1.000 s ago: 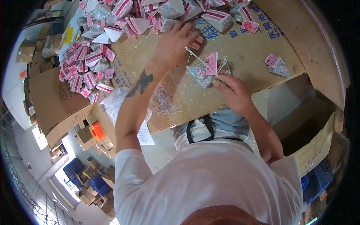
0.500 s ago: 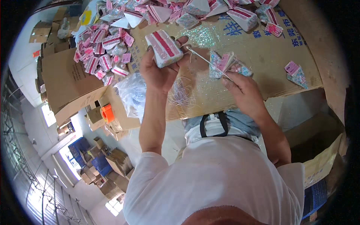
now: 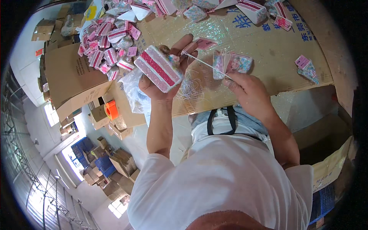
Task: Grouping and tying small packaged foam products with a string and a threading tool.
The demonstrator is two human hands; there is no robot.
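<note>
My left hand (image 3: 163,92) holds a toy cake slice (image 3: 160,69) with pink and red stripes and glittery white edges. Its fingers curl round the far side, and a pink card tag (image 3: 206,43) sticks out by the fingertips. Pinched in my right hand (image 3: 247,90) is a thin white stick (image 3: 209,66); I cannot tell whether it is a stiff tool or a taut cord. Its far end meets white thread at my left fingers. Beyond the right fingertips lies another speckled cake slice (image 3: 240,63) with a pale tag and strings.
A pile of tagged cake slices (image 3: 111,42) covers the far left of the cardboard-topped table (image 3: 276,73). One tagged slice (image 3: 308,73) lies at the right. Loose white threads (image 3: 190,87) and a clear plastic bag (image 3: 134,92) are near the front edge. An open carton (image 3: 326,153) stands at the right.
My left hand has turned the cake slice and brought it slightly nearer. A pink tag now shows beyond its fingers. The right hand still grips the stick, almost unmoved.
</note>
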